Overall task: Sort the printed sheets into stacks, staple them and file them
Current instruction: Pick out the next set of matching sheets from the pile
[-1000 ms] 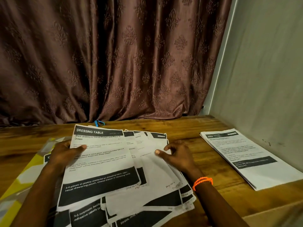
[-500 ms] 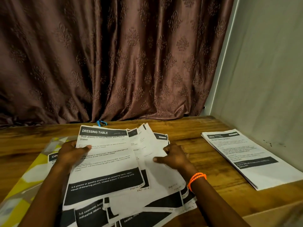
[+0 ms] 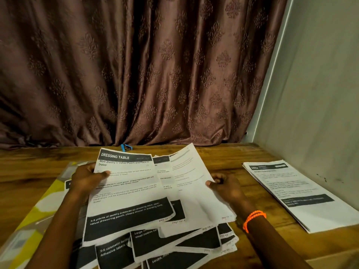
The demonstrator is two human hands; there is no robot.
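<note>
The loose sheets (image 3: pixel 155 220) lie fanned across the lower centre of the frame on the wooden table (image 3: pixel 223 158), partly over a yellow folder (image 3: pixel 38 216) at lower left.

Left hand (image 3: pixel 87 176): fingers curled under, thumb on top, gripping the left edge of the top sheet (image 3: pixel 126 191), headed "DRESSING TABLE". This sheet is held slightly raised above the fan.

Right hand (image 3: pixel 227 186): thumb and curled fingers pinch the right edge of a lifted sheet (image 3: pixel 192 183). Its far end tilts upward toward the curtain (image 3: pixel 136 74); its near end rests among the fan.

A sorted stack (image 3: pixel 291 193) lies at middle right of the frame, next to the wall (image 3: pixel 310 94), well apart from the fan. A small blue object, probably the stapler (image 3: pixel 126 147), sits at the far table edge below the curtain, just above the top sheet.

Governing relation: the sorted stack lies to the right of both hands, with its long axis running from upper left to lower right. The lifted sheet's long axis runs roughly near-to-far, with a slight lean to the right. The right hand is the nearer hand and already holds the sheet.

Judgement: sorting is in progress; stapling and filing are not yet begun. If the lifted sheet belongs on the sorted stack, the move is a rightward carry by the right hand with a small turn to match the stack's axis. The left hand should hold the fan down so adjacent sheets do not drag along.
</note>
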